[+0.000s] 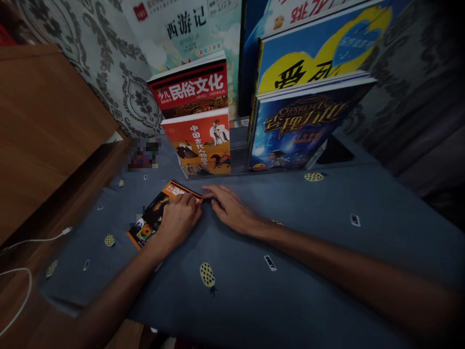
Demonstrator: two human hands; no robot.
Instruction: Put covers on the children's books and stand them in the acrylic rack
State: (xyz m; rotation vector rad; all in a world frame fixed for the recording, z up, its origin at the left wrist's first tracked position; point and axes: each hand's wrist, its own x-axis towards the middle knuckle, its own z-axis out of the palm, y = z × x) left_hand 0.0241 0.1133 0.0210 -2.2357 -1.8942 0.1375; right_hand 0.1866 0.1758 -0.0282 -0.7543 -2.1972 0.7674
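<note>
A small orange-and-black book [156,208] lies flat and slanted on the blue cloth. My left hand [178,215] is on its right part, fingers curled and bunched together over the cover, hiding part of it. At the book's upper right corner, the index fingertip of my right hand [232,208] touches or nearly touches the edge. That hand's fingers are stretched out with the thumb apart, and it grips nothing visible. Just behind both hands stands an orange book [203,145] with white Chinese characters.
Behind the orange book is a red book [192,89]. A dark blue book [290,131] and a yellow-and-blue book [308,53] stand to the right, near a black flat object [334,149]. A wooden panel [47,131] rises at the left; a white cable [39,239] lies below it.
</note>
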